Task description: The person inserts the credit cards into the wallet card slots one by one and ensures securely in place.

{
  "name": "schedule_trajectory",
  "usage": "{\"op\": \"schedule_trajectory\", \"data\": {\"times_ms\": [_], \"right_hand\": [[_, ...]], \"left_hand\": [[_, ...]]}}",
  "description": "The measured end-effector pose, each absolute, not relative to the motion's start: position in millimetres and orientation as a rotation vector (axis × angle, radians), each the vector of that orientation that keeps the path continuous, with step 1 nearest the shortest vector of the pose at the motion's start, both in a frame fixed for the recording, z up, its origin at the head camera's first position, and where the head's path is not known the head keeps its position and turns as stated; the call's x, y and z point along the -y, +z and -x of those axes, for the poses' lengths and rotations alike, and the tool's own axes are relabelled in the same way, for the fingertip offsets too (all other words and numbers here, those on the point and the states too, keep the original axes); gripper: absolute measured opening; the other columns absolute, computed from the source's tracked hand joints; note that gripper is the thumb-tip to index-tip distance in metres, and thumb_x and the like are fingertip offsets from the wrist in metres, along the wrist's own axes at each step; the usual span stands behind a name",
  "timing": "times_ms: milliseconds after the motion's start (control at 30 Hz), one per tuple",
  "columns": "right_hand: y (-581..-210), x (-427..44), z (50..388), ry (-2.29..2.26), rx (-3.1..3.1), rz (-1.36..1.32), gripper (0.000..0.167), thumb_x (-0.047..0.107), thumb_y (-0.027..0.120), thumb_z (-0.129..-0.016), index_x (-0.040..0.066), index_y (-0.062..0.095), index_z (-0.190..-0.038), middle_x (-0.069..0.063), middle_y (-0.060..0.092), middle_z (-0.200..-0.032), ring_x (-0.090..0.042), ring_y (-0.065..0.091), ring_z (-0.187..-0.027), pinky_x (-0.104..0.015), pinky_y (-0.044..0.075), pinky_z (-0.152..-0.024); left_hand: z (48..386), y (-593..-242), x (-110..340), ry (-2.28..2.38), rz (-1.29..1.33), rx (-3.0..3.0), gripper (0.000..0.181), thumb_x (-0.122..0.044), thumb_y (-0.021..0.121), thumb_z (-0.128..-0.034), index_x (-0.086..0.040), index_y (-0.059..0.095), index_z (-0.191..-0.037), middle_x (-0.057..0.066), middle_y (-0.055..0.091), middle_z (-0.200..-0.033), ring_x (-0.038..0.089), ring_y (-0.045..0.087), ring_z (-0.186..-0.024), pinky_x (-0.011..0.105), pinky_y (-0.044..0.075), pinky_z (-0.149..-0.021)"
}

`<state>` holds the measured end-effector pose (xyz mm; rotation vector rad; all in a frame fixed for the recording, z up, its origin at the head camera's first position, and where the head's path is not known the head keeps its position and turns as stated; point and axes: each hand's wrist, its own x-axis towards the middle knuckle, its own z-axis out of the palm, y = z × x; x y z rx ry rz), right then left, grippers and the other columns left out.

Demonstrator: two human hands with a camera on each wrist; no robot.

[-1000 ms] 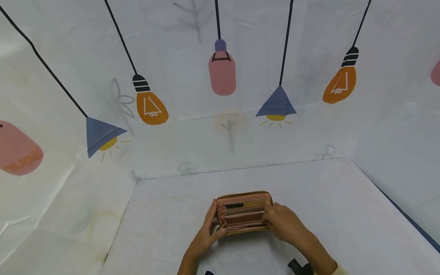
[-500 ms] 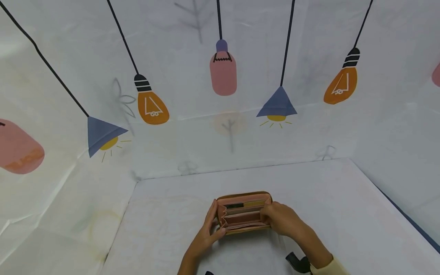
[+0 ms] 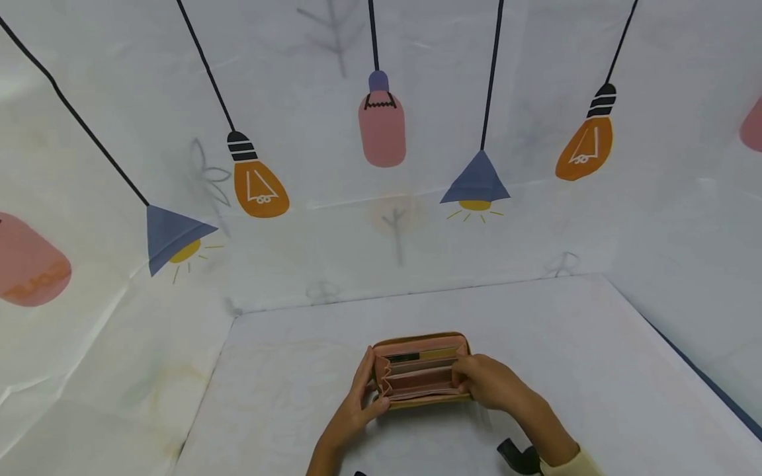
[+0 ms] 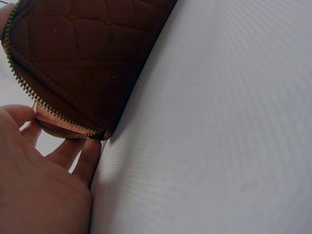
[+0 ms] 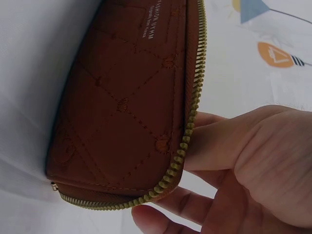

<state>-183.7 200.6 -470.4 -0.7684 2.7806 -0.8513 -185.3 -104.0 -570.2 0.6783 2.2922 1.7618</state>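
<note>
An unzipped brown wallet (image 3: 417,344) is held up at the front of the white table in the head view, its pinkish compartments facing me. A dark and yellow strip (image 3: 437,354) shows in the rear compartment. My left hand (image 3: 351,413) grips the wallet's left end, thumb at the lower front corner. At the other end, my right hand (image 3: 494,383) holds the wallet with its thumb tucked inside the opening; those tips are hidden. Quilted stitching and a gold zipper (image 5: 199,73) appear in the right wrist view. The left wrist view shows fingers (image 4: 87,161) touching the zipped corner.
The white table (image 3: 286,370) extends around the wallet. Behind it stands a pale sheet (image 3: 333,251) printed with hanging lamps and bulbs. A black wrist mount (image 3: 518,456) sits by the right forearm.
My right hand has shifted slightly left, further over the wallet's right end, since a second ago. The left hand keeps its hold, and the wallet stays nearly in place.
</note>
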Motion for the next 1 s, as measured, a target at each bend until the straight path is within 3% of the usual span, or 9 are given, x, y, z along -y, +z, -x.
{"op": "schedule_trajectory", "data": {"times_ms": [133,233,533,1000], "right_hand": [[-470.0,-202.4,183.7,-0.878,-2.752,0.783,0.007,0.003,0.075,-0.085,0.01,0.073,-0.086,0.001,0.072,-0.085,-0.003,0.058,-0.072,-0.024,0.049,-0.063],[-470.7,-203.9,183.1,-0.902,-2.732,0.796,0.007,0.003,0.075,-0.085,0.009,0.074,-0.088,0.001,0.072,-0.086,-0.003,0.06,-0.072,-0.024,0.05,-0.064],[-478.0,-205.4,182.8,-0.989,-2.69,0.827,0.005,0.002,0.072,-0.088,0.006,0.073,-0.09,-0.001,0.07,-0.086,-0.002,0.059,-0.075,-0.022,0.052,-0.065],[-486.7,-205.9,171.4,-1.003,-2.762,0.778,0.007,0.008,0.07,-0.092,0.013,0.072,-0.086,0.008,0.067,-0.085,-0.002,0.057,-0.079,-0.023,0.052,-0.067]], "left_hand": [[183.9,-571.7,104.1,1.752,-0.685,-2.305,0.09,-0.013,0.06,-0.0972,-0.016,-0.002,-0.163,0.015,-0.008,-0.168,0.026,0.01,-0.153,0.042,0.038,-0.111],[182.9,-572.9,104.4,1.756,-0.712,-2.306,0.09,-0.012,0.06,-0.0973,-0.014,-0.001,-0.162,0.017,-0.008,-0.168,0.032,0.011,-0.153,0.042,0.038,-0.111],[181.8,-574.4,107.1,1.785,-0.755,-2.295,0.097,-0.013,0.067,-0.0929,-0.015,-0.001,-0.162,0.019,-0.007,-0.168,-0.002,0.004,-0.15,0.033,0.037,-0.114],[183.4,-568.6,107.7,1.805,-0.773,-2.243,0.11,-0.016,0.075,-0.0852,-0.017,-0.004,-0.162,0.016,-0.009,-0.168,0.006,0.001,-0.153,0.03,0.028,-0.119]]}}
